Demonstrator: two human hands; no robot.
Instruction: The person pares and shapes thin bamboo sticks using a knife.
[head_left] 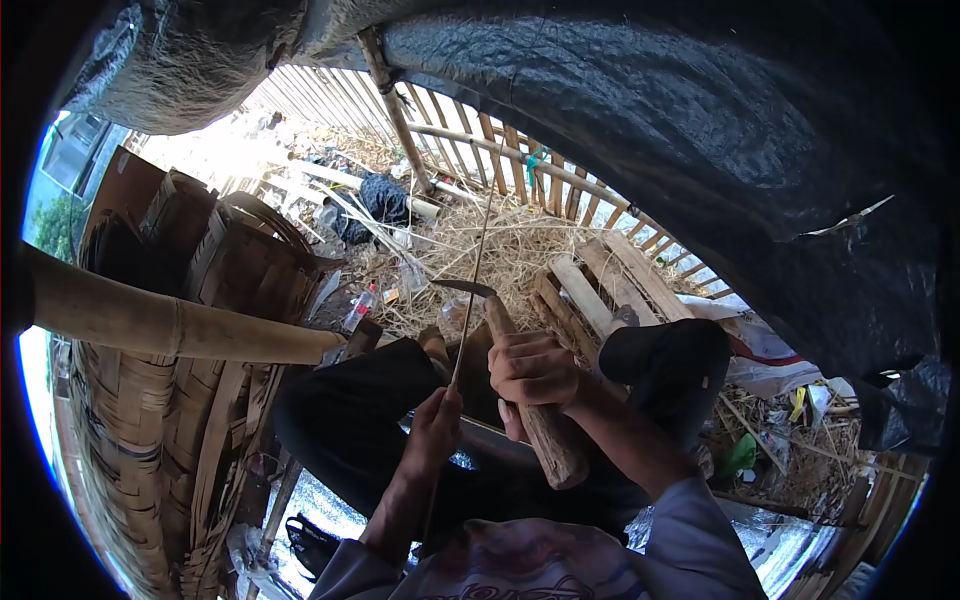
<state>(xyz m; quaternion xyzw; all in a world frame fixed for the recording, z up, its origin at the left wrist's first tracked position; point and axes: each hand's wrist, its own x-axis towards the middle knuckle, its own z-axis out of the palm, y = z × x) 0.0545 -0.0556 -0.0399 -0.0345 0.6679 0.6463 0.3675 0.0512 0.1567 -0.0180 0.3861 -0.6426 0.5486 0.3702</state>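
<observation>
My left hand [435, 425] is closed around a long, thin bamboo strip [478, 255] that points up and away from me, its lower end running down past my wrist. In my right hand [532, 370] is the thick wooden handle of a knife [553, 450] with a short, curved dark blade [463, 287]. The blade lies across the strip above my left hand and appears to touch it. My fingers wrap the handle near its upper part, and its butt end sticks out below toward my lap.
A thick bamboo pole [180, 330] crosses at left beside woven bamboo panels [130, 450]. Wooden planks [600, 290], straw [510, 240] and a plastic bottle [360, 307] lie ahead. A slatted bamboo fence [500, 150] stands behind; black plastic sheeting [700, 120] hangs overhead at right.
</observation>
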